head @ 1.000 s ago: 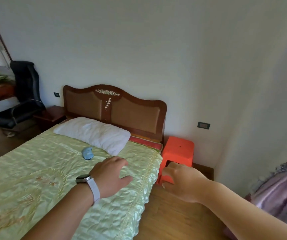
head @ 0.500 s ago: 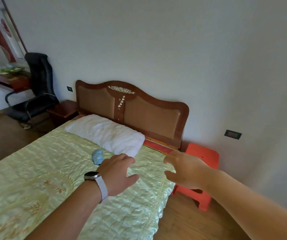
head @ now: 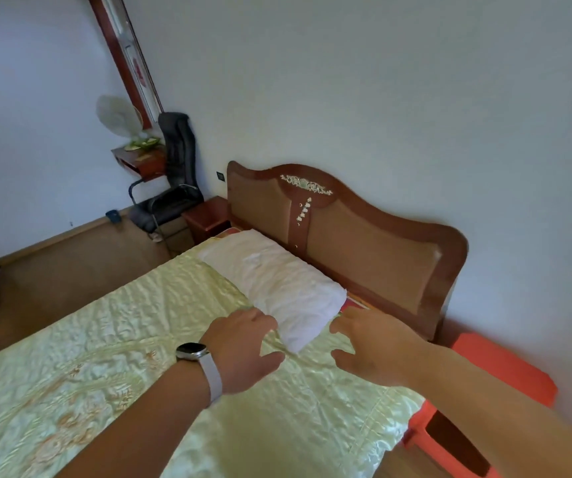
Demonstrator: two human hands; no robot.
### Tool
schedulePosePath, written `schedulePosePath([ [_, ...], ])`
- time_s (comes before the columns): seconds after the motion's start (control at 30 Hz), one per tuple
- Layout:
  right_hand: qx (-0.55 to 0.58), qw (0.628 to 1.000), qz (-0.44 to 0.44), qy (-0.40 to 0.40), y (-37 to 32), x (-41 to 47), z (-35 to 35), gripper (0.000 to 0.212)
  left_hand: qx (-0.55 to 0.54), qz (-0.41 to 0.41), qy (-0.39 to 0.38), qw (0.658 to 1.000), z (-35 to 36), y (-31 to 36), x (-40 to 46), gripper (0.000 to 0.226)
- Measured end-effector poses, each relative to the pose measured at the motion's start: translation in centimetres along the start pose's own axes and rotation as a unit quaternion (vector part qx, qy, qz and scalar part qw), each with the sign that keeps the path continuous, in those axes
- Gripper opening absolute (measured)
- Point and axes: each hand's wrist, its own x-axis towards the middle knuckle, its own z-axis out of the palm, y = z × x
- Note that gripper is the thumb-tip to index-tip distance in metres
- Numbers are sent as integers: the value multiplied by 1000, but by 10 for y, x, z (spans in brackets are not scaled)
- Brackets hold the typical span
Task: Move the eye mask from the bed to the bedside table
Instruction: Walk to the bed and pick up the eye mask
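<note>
The small blue eye mask does not show; the spot beside the pillow where it lay is covered by my left hand (head: 243,346). That hand wears a watch on a pale strap and hovers over the green bedspread (head: 122,339) at the near corner of the white pillow (head: 277,281), fingers apart. My right hand (head: 374,346) is spread open just right of the pillow corner, near the bed's right edge. A dark wooden bedside table (head: 208,215) stands at the far left of the headboard (head: 364,236).
An orange plastic stool (head: 505,367) stands against the bed's right side, below my right forearm. A black office chair (head: 170,188) and a small wall shelf (head: 143,160) with a fan are beyond the bedside table. Wooden floor runs along the bed's left side.
My view has swung left and closer to the bed. Both hands moved forward to the pillow's near corner, and the left hand now covers the blue eye mask that was visible before.
</note>
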Motion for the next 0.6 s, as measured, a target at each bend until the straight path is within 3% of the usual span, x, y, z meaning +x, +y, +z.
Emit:
schedulePosePath([
  [0.23,17,998,-49,-31,84,45,-14,52,28,-34,31,999,4,51,51,59],
  [0.6,53,986,-125,-98,83,127,12,52,66,-139,-19,988,26,12,76,56],
])
